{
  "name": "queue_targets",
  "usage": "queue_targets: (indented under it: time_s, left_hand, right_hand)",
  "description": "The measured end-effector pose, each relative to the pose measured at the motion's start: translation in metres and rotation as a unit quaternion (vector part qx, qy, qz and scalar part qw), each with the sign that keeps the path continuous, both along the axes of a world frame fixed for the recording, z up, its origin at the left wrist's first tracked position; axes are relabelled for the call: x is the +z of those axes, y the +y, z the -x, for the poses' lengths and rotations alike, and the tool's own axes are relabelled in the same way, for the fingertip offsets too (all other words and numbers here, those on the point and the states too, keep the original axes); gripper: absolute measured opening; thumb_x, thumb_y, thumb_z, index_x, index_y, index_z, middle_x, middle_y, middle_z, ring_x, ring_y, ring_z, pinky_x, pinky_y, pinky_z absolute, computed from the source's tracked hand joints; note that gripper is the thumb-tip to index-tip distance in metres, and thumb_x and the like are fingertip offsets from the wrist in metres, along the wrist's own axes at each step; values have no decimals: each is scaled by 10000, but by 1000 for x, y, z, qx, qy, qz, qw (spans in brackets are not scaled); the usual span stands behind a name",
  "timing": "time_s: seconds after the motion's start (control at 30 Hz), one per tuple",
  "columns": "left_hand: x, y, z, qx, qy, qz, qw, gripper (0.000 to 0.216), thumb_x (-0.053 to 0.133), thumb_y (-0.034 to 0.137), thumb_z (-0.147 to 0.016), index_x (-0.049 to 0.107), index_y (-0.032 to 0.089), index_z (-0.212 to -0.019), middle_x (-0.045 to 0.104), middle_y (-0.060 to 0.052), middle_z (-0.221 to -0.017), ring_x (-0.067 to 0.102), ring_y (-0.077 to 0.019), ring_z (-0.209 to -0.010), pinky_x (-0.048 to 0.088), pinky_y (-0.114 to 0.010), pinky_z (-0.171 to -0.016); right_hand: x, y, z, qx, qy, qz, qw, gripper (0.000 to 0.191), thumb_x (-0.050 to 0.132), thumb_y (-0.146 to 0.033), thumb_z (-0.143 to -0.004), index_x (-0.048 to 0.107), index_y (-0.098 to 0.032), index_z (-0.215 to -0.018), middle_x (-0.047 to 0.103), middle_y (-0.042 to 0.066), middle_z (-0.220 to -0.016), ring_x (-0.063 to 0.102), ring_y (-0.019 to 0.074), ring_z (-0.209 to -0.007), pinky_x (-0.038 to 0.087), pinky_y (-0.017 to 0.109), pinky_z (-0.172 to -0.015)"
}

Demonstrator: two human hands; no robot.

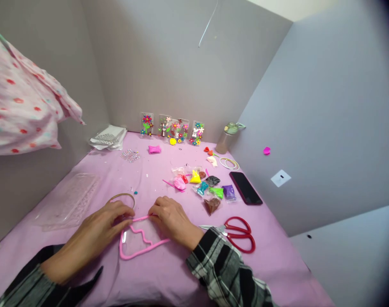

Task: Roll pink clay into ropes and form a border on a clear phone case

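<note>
A clear plastic case [135, 239], shaped like a phone case, lies flat near the front of the table. A pink clay strip [145, 250] runs along its rim, and a wavy pink line crosses its inside. At the upper left corner, my left hand [113, 219] pinches the rim between thumb and fingers. Bent over the upper right part, my right hand [172, 219] presses its closed fingertips on the pink edge and hides that side. Just beyond my left hand lies a thin brown ring [122, 195], beside a small blue clay bit [135, 192].
Red-handled scissors [236, 233] lie by my right sleeve, with a phone [245, 187] farther back. Several clay packets [212, 204] spread mid-table. Decorated clear panels [197, 133] stand at the back wall. Clear plastic sheets [69, 200] lie left; a spotted cloth [24, 94] hangs above.
</note>
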State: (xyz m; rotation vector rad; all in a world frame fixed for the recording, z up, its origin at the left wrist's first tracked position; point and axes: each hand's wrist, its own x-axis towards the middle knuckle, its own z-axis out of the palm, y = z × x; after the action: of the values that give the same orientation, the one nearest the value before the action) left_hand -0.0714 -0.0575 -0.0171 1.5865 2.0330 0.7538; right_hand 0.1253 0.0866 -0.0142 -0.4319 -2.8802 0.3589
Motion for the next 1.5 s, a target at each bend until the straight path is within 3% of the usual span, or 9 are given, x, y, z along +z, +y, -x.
queue_targets:
  time_s: [0.17, 0.33, 1.37, 1.5]
  left_hand:
    - [11, 17, -16, -35, 49, 26, 998, 202, 534, 391, -926, 690, 265, -909, 673, -32, -965, 602, -255, -978, 432, -363, -830]
    - [7, 18, -20, -41, 53, 35, 997, 220, 495, 367, -935, 642, 244, -828, 646, -24, -898, 590, -234, -909, 406, -352, -784]
    - [5, -3, 3, -13, 37, 54, 998, 339, 501, 544, -931, 694, 271, -874, 688, -28, -939, 652, -249, -878, 451, -334, -773]
    - [5, -12, 8, 39, 11, 33, 999, 400, 530, 631, -877, 721, 288, -953, 741, -43, -967, 684, -271, -859, 478, -325, -748]
  right_hand:
    - [-4, -3, 6, 16, 15, -11, 1000, 144, 633, -306, -1006, 713, -203, -1067, 669, 35, -979, 574, 183, -930, 399, 295, -773]
    - [-10, -7, 12, 40, 10, -38, 998, 105, 621, -276, -1011, 698, -205, -1006, 657, 27, -950, 566, 183, -921, 401, 297, -775]
    - [-1, -14, 23, 68, -10, -69, 995, 111, 624, -244, -1010, 694, -182, -950, 672, 32, -922, 551, 185, -851, 375, 325, -735]
    - [3, -8, 17, 31, 2, -63, 998, 166, 582, -314, -1036, 673, -184, -985, 678, 42, -949, 576, 195, -887, 388, 327, -752]
